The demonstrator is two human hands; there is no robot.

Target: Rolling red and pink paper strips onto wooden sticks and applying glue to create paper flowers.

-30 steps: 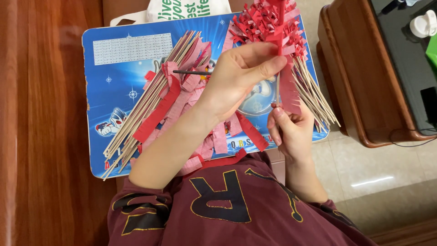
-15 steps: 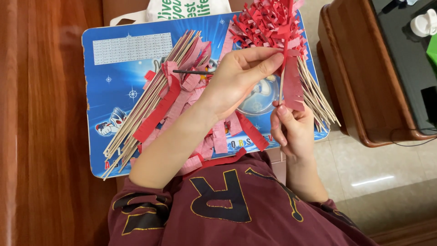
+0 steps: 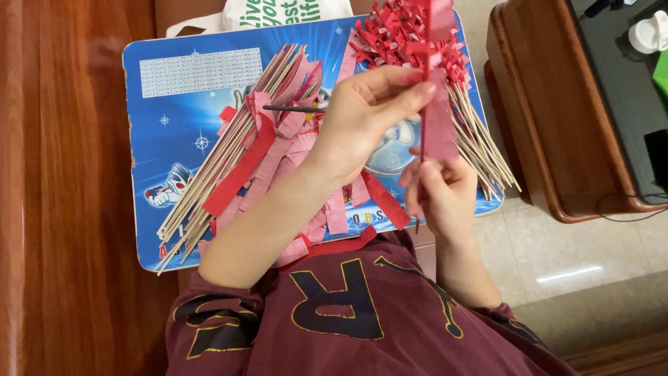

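Loose bamboo sticks [image 3: 209, 184] fanned diagonally on blue lap board [image 3: 167, 132], left hand [image 3: 365, 118] pinching red paper strip [image 3: 438, 122] running upright top to bottom, right hand [image 3: 445, 195] closed on its lower end, wooden cabinet [image 3: 550, 139] close at right.

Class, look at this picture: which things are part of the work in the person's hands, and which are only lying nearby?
In use:
left hand
right hand
red fringed paper strip
bare wooden sticks
cut red paper strips
finished fringed sticks
blue board

Lying about:
white bag
wooden cabinet
white cap
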